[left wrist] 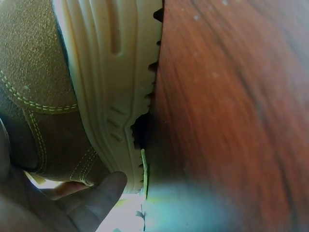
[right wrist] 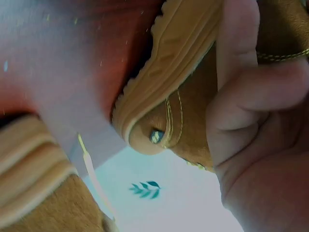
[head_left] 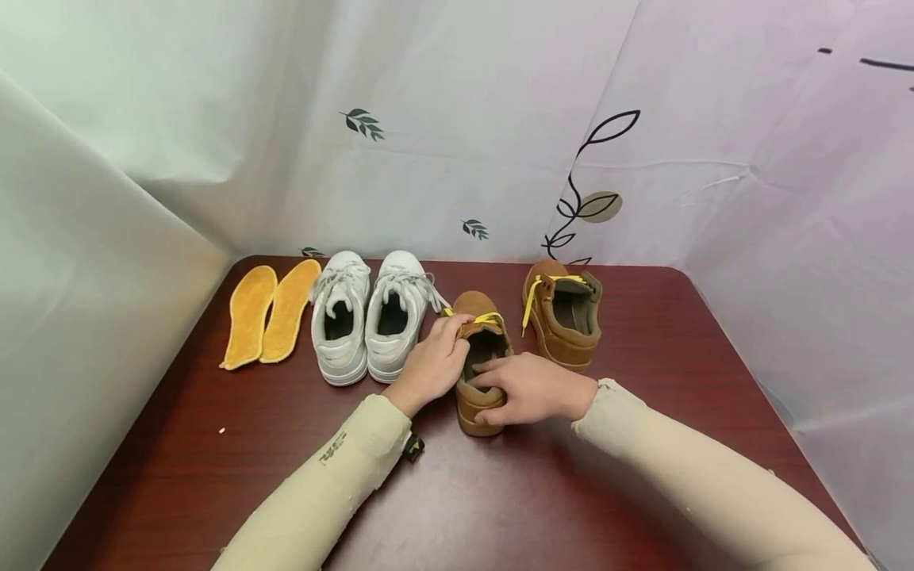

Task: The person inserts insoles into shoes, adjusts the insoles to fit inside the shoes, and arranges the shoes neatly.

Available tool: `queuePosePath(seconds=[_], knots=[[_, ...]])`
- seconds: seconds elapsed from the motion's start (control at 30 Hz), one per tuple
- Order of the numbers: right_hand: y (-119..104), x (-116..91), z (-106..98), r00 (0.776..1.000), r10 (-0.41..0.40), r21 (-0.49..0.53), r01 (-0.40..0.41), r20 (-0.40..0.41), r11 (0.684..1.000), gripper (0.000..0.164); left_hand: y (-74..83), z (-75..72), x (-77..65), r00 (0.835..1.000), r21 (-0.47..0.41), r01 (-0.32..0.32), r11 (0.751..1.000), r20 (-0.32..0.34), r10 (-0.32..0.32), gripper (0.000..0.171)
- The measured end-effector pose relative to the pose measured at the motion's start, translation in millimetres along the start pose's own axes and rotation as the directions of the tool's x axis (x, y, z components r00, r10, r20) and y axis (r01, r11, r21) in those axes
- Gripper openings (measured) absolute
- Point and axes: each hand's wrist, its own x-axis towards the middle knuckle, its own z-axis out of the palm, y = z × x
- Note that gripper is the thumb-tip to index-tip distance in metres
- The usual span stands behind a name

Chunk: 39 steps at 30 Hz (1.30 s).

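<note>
- Pale cream sleeves (head_left: 314,485) reach in over the dark red wood-grain table (head_left: 443,515).
- The right hand (head_left: 524,388) has fingers in the shoe's opening and thumb by the outside of its heel; whether it pinches the heel, I cannot tell.
- The brown suede-like shoe with yellow laces (head_left: 468,408) stands on the table between both hands, toe pointing away.
- The left hand (head_left: 432,361) grips its upper near the laces.
- Left of it, two white lace-up sneakers (head_left: 343,357) stand side by side.
- Right, a matching brown shoe (head_left: 564,342).
- Far left, two yellow-orange fuzzy insoles (head_left: 252,313).
- Behind, white leaf-printed curtain (head_left: 428,174).
</note>
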Motion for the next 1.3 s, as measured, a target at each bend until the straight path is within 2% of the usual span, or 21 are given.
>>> queuePosePath(seconds=[0.47,0.63,0.8,1.07,1.3], knots=[[-8,5,3,0.998,0.051,-0.189,-0.058,-0.042,0.980,0.049,-0.3,1.0,0.7,1.000,-0.015,-0.007,1.000,-0.013,0.007,0.043],[-9,2,5,0.993,0.106,-0.147,-0.113,-0.055,0.983,0.052,-0.3,1.9,0.3,1.000,-0.018,-0.014,1.000,-0.024,0.014,0.043],[-17,-4,5,0.983,0.160,-0.073,-0.166,-0.085,0.983,0.037,-2.3,3.8,-1.0,1.000,-0.025,-0.011,1.000,-0.026,0.010,0.043],[-35,-14,12,0.970,0.130,-0.087,-0.150,-0.204,0.985,0.035,-0.1,2.8,-4.1,0.999,-0.043,-0.053,0.998,-0.006,0.052,0.048],[-38,-23,30,0.935,0.117,-0.053,-0.142,-0.334,0.988,0.036,3.6,3.3,-4.8,0.997,-0.069,-0.077,0.995,0.008,0.078,0.055]])
